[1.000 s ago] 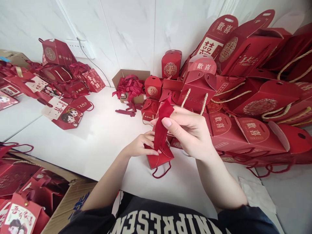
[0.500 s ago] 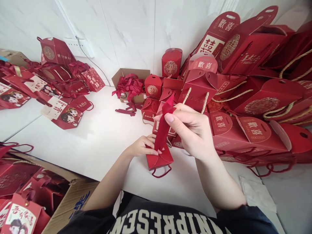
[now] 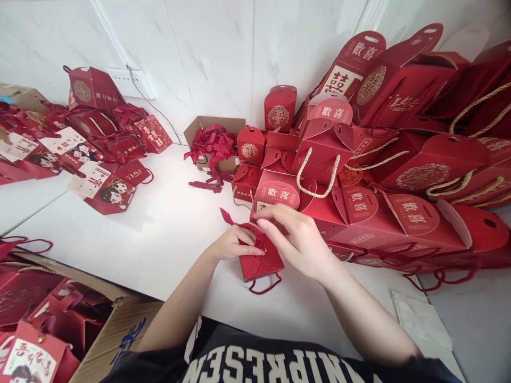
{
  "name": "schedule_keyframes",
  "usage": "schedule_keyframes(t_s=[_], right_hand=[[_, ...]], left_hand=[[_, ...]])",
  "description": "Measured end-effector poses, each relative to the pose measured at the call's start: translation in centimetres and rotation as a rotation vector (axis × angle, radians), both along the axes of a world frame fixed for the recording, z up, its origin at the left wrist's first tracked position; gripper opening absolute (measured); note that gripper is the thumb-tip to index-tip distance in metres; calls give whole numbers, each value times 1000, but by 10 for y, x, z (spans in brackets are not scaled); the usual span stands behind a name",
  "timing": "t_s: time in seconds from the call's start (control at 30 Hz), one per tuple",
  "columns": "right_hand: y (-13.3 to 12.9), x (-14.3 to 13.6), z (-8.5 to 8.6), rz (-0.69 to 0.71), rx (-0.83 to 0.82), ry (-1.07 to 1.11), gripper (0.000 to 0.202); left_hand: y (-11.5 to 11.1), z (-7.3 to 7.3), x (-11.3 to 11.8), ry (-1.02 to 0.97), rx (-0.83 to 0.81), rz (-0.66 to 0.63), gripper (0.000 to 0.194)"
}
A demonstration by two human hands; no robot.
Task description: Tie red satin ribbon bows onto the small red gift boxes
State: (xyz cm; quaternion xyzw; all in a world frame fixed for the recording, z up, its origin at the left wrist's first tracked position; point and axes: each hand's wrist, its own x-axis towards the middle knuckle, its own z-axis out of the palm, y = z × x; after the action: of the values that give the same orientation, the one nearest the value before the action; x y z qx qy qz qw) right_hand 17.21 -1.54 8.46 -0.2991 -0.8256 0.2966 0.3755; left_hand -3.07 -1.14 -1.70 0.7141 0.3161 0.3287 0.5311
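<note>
Take in a white worktop (image 3: 159,229), running from the wall to the person's body. Along its right side, see stacked red gift boxes (image 3: 415,213); near the far edge, an open carton (image 3: 235,125) with loose ribbons. Find the right hand (image 3: 303,244) partly open above the small box, thumb and fingers curved close together by the ribbon; cannot tell about any grip on it. Opposite, see the left hand (image 3: 229,244) half closed, with fingertips drawn in on the ribbon at the box top.

Find the small red box (image 3: 261,267) under both hands, near the middle of the worktop's near edge. Steady it with light pressure, to spare the thin card a crease. Keep the ribbon flat, pull gently and evenly, and hold the crossing close to the top flaps.

See the box slightly turned, right near corner farther from the body; cannot settle its long axis, far end being hidden. Note the ribbon (image 3: 227,216), pointing its free tip toward the far left corner, and the cord handle (image 3: 265,291), looping toward the near edge.
</note>
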Motion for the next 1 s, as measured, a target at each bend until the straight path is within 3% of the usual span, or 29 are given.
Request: schedule_keyframes(t_s=[0.13,0.23,0.3,0.4,0.5,0.63,0.83,1.0], right_hand=[[-19,20,-40,-81,-171,-226,24],[-25,18,-67,-93,-215,-133,11],[-25,11,-76,-131,-237,-44,16],[-22,-2,-79,-171,-283,38,23],[-17,-14,-76,-179,-329,120,13],[-13,-20,-79,-232,-405,252,7],[-26,2,-88,-412,-365,405,14],[-41,15,-70,-546,-238,561,16]], left_hand=[[1,-1,0,-20,28,-2,31],[2,-1,0,-32,48,-3,33],[3,-1,0,-38,59,-9,30],[2,-2,0,-42,70,-4,22],[0,-5,0,-56,71,70,16],[-2,-3,0,-15,31,63,21],[-1,3,-1,31,43,33,18],[1,6,-3,74,20,-16,26]])
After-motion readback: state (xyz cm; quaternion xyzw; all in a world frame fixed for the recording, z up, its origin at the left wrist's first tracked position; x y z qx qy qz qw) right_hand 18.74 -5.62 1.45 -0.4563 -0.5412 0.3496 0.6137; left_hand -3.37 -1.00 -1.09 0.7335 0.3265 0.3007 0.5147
